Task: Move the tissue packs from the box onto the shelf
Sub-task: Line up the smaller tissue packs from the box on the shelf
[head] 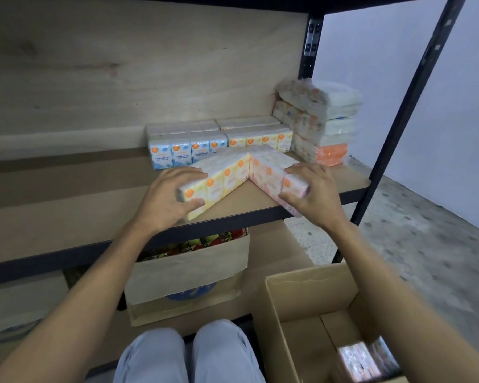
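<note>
Two long tissue packs lie on the wooden shelf [67, 217], meeting in a V. My left hand [172, 197] grips the near end of the yellow pack [221, 178]. My right hand [310, 194] grips the near end of the pink pack [271, 172], which overhangs the shelf's front edge. Behind them a blue pack [183, 150] and another yellow pack [260, 136] stand in a row. A pile of wrapped tissue bundles [315, 123] sits at the shelf's right end. The open cardboard box [302, 297] stands at the lower right with one shiny pack [365, 357] inside.
A black metal upright [409, 100] frames the shelf's right side. Below the shelf stands a cardboard box [188, 277] with colourful items. My knees [188, 355] are at the bottom centre. Grey speckled floor [426, 244] and a white wall lie to the right.
</note>
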`<state>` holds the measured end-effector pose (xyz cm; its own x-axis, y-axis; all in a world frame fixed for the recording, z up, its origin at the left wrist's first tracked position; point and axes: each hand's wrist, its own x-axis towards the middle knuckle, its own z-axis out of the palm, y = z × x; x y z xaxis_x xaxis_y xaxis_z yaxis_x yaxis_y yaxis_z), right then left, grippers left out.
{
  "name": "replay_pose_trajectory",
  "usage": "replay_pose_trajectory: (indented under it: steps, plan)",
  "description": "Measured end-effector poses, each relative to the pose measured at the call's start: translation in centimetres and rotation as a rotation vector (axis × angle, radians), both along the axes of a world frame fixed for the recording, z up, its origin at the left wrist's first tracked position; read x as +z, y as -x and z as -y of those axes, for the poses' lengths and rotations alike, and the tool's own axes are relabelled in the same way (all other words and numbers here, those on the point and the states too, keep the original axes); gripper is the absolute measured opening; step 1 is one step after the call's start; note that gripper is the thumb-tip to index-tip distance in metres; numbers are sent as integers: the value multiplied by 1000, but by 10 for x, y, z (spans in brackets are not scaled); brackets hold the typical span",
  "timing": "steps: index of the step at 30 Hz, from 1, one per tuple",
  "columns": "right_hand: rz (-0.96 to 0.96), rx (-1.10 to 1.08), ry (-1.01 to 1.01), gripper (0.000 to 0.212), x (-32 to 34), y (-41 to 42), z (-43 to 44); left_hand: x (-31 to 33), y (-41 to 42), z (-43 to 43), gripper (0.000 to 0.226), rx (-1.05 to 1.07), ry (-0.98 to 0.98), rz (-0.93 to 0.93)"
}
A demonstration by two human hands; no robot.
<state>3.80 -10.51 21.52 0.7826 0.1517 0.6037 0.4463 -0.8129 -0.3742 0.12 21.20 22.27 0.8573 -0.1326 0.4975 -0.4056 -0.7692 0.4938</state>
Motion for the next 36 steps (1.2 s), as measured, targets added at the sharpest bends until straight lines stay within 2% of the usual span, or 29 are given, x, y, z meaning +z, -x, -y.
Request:
replay_pose_trajectory:
  steps: [5,8,11,14,17,19,24,32,36]
  plan:
    - [-162,24,65,56,20,-13,20,17,-6,-28,55,1,61,-153]
    - [-149,-60,208,59,33,-19,13,25,-11,-26,58,71,-97,-142]
    - [-102,-96,227,65,42,-24,-8,30,-20,-8,67,150,-204,-87]
    - [-177,-192,287,73,44,-34,-34,24,-34,10,74,194,-290,-113]
    - [-274,-277,420,75,35,-45,-45,16,-42,15,69,250,-390,-101]
    - [-252,-297,503,70,28,-49,-42,11,-43,10,63,250,-429,-39]
    - [-176,-220,540,67,28,-53,-26,14,-42,-5,58,183,-436,-4]
    - [-156,-32,531,71,35,-66,0,27,-51,-30,58,85,-418,-165]
    - [-158,38,562,70,40,-77,11,23,-55,-20,63,85,-407,-108]
